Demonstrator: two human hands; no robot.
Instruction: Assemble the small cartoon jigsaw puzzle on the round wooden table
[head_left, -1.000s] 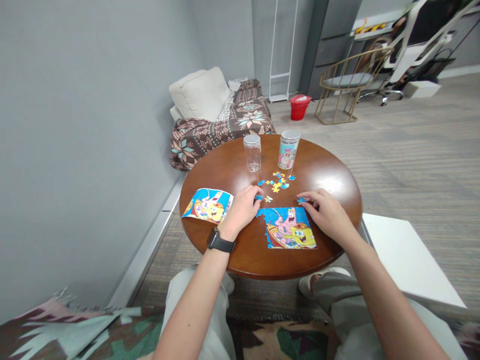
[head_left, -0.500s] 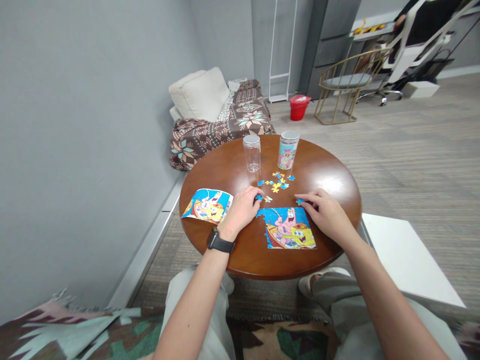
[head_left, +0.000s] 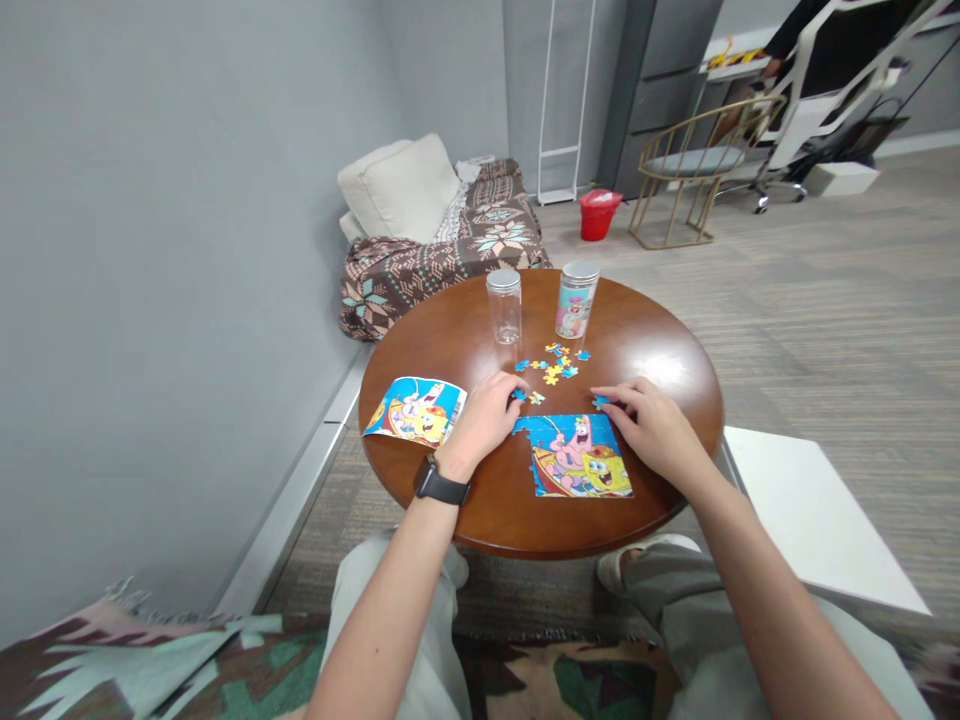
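Note:
On the round brown table (head_left: 442,330) lies a partly assembled jigsaw puzzle (head_left: 581,458) with a pink and a yellow cartoon figure; its left edge is uneven. My left hand (head_left: 486,415) is closed on a blue puzzle piece (head_left: 518,394) just above the puzzle's upper left corner. My right hand (head_left: 646,420) pinches another blue puzzle piece (head_left: 600,402) between thumb and fingers, above the upper right corner. Several loose blue and yellow pieces (head_left: 553,372) lie beyond the puzzle. A curled picture sheet (head_left: 416,410) with the same figures rests left of my left hand.
A clear jar (head_left: 505,310) and a jar with a cartoon label (head_left: 576,302), both with silver lids, stand at the table's far side. Behind are a covered sofa (head_left: 487,225), a red bin (head_left: 598,215) and a gold-framed chair (head_left: 697,165). A person sits at the back right.
Both hands stay almost still, each with its puzzle piece. At the back right, the person and the office chair have shifted slightly.

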